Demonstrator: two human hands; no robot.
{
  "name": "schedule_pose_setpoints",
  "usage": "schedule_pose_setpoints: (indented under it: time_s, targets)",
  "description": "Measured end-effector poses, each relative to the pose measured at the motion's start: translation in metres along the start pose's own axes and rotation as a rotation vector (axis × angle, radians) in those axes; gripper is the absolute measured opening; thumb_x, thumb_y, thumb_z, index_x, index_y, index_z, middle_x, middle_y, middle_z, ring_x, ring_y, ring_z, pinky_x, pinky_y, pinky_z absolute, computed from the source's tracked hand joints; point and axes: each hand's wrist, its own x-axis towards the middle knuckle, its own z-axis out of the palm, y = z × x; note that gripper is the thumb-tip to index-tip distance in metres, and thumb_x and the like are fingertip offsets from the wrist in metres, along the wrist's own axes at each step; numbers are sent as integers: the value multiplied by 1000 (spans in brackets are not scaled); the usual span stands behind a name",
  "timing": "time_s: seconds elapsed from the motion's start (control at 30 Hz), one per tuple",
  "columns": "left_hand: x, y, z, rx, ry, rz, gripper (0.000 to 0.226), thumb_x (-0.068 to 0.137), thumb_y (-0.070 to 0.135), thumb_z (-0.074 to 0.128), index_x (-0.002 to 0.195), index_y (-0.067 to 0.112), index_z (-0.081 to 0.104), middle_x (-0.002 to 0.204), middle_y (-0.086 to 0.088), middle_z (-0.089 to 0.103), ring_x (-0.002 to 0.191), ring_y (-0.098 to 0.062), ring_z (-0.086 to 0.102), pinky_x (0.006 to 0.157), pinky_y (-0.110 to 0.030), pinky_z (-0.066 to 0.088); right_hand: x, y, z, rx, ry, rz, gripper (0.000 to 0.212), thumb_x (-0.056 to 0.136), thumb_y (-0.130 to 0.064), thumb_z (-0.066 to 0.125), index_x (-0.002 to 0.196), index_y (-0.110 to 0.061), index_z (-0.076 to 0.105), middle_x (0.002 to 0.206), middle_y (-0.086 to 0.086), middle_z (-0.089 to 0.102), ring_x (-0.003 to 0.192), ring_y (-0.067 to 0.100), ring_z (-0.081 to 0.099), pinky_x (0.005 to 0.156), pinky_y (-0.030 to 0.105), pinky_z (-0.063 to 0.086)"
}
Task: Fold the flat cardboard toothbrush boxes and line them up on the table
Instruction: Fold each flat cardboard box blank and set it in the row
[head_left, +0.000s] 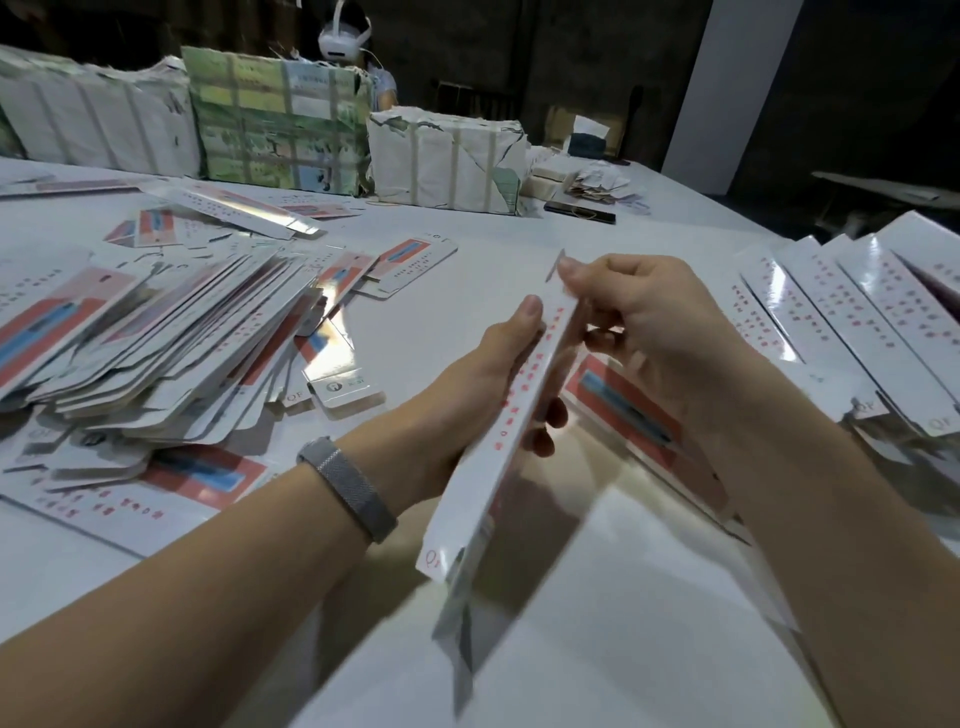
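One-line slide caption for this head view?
Both hands, left and right, hold a toothbrush box mid-fold between flat blanks and finished boxes.

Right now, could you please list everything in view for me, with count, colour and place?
Toothbrush box in hand: one, white with red print, held over the table centre.
Flat boxes: a big loose pile, white, pink and blue, left of the table.
Folded boxes: several in a row, white with red print, right edge.
Wrapped bundles: at least three, white and green paper, far side.
Phone: one, black, far centre-right.
Paper scraps: small heap, pale, behind the phone.
Table: one, white.
Wristband: one, grey mesh, left wrist.
Left hand: grips the box's middle.
Right hand: pinches the box's far end.
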Motion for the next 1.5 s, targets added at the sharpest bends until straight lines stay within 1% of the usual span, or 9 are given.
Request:
schedule_pose_setpoints:
  time_s: [0.13,0.37,0.5,0.57,0.9,1.1,1.23,1.43,1.5]
  targets:
    - [5,0,-12,-287,-110,-6,74,67,79,67,105,16,63,72,-5,61,58,-18,57,60,-28,52,0,3,4,117,119,-75,15,96,-32,62,97,-18,63,83,-2,53,78,16,47,68,31,41]
    - [4,-3,-15,-383,-174,52,74,69,79,60,94,10,70,78,-8,64,65,-22,64,64,-33,56,-11,17,24,397,-305,22,41,93,-28,60,134,-31,55,72,0,64,59,18,51,46,25,41]
    - [4,6,-9,-93,95,203,75,80,68,55,127,10,54,78,-2,72,70,-19,72,64,-30,58,-4,19,21,477,-177,-76,60,75,-29,70,133,-31,55,96,7,75,87,29,66,90,50,55]
    - [5,8,-10,62,224,375,68,80,58,55,137,25,38,82,4,75,77,-16,74,69,-30,58,-3,20,24,432,-143,-126,65,75,-29,72,136,-29,53,101,12,75,89,27,71,92,48,57]
    - [5,5,-8,122,253,517,9,106,25,43,114,29,46,75,2,71,68,-13,69,64,-26,56,-9,21,31,245,-119,-191,13,96,-23,61,106,-14,62,86,10,72,74,22,70,72,37,61]
    - [5,2,-9,167,197,529,7,107,29,41,113,31,45,73,8,70,66,-8,68,60,-21,54,-9,20,29,301,-110,-246,3,96,-10,61,97,-13,62,87,4,69,83,26,66,85,47,56]
    - [7,-2,-9,202,169,493,25,106,32,43,125,43,31,81,10,73,70,-10,71,64,-21,55,-8,20,23,389,-101,-281,39,84,6,62,112,-19,54,107,9,62,102,42,64,96,53,51]
    - [7,-4,-11,242,184,431,33,105,38,42,132,46,23,79,6,75,68,-12,72,64,-21,55,-6,15,20,327,-86,-195,2,92,-16,63,92,-15,62,80,-5,64,80,15,62,73,28,50]
    - [7,-5,-9,292,174,408,35,106,37,42,133,45,22,78,5,75,68,-12,73,63,-21,55,-4,14,19,315,-51,-135,14,97,-18,57,85,-12,61,70,-6,64,68,9,63,64,22,52]
